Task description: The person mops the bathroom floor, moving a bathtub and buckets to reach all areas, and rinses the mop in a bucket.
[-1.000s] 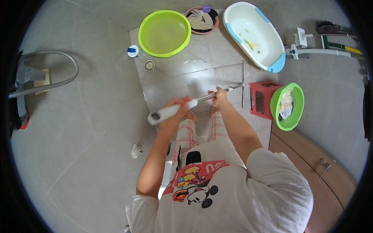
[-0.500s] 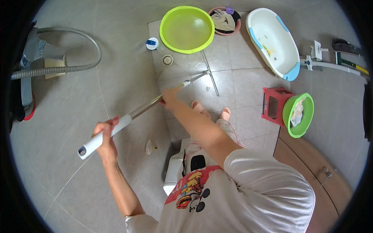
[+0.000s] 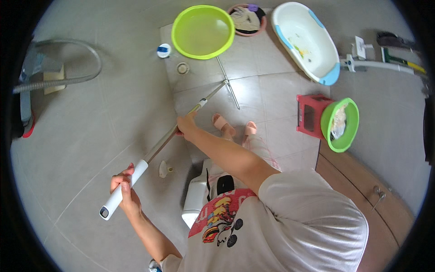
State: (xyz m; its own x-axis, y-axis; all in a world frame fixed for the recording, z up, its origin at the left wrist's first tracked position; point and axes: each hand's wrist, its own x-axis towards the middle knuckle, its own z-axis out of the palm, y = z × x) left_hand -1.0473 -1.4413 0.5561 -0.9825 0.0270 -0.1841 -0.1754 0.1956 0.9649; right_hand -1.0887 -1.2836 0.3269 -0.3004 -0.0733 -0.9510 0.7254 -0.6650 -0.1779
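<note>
I hold a floor squeegee (image 3: 159,146) with a white grip, a metal pole and a thin crossbar head. My left hand (image 3: 123,187) is wrapped round the white grip, near the pole's upper end. Farther down, my right hand (image 3: 186,123) is closed round the metal pole. The crossbar (image 3: 233,94) lies on the tiled floor, its far end beside the rim of a large yellow-green basin (image 3: 175,41) that holds cloudy water. Nearer to me, my feet in pink slippers (image 3: 220,121) stand on the tiles.
A floor drain (image 3: 182,68) and a white tub with a blue mark (image 3: 163,51) lie left of the crossbar. Around the floor stand a pink basin of clothes (image 3: 247,19), a white baby bath (image 3: 282,16), a red stool (image 3: 311,115) and a green basin (image 3: 335,144). Grey wall (image 3: 104,122) runs along the left.
The squeegee's upper end has come down toward me with my left hand, so the pole slants more steeply. My right hand has also come nearer. The whole view has shifted a little.
</note>
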